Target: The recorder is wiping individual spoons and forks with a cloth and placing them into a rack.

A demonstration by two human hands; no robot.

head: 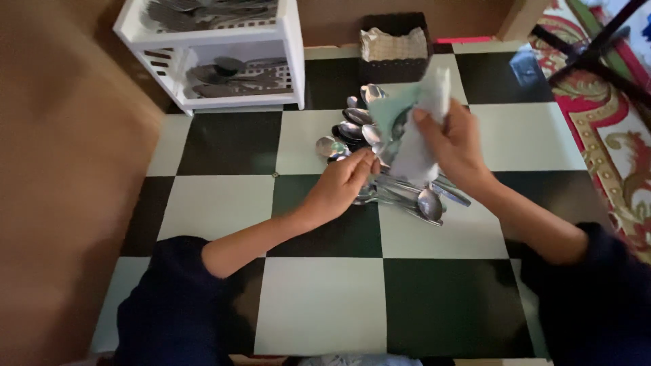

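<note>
**My hands, a spoon and a cloth over the heap**

My left hand (346, 183) is pinched narrow around the handle end of a spoon (377, 146), thumb and fingertips closed on it just above the heap of spoons (380, 159) that lies toward the far middle of the checkered floor (319, 305). My right hand (456, 146) is closed around a pale cloth (413, 129), bunched in the palm, with one flap standing up past my fingers and the rest wrapped over the bowl end of the spoon I hold.

To do this well, I judge the left grip should stay firm and low on the handle so the spoon does not twist, while the cloth folds right round the bowl and draws along it rather than dabbing. Keeping both hands just above the heap means a slip drops the spoon only a little way.

At the far left corner stands a white rack (217, 51) with two shelves, cutlery lying on both. Beside it, at the far edge, sits a dark basket (395, 47) with something pale folded inside. A patterned red rug (610, 129) runs along the right edge, with dark chair legs (597, 47) above it. The heap itself is the nearest clutter: loose spoons (427, 202) sprawl toward me under my right wrist, touching one another, and could snag the hanging cloth.
</note>
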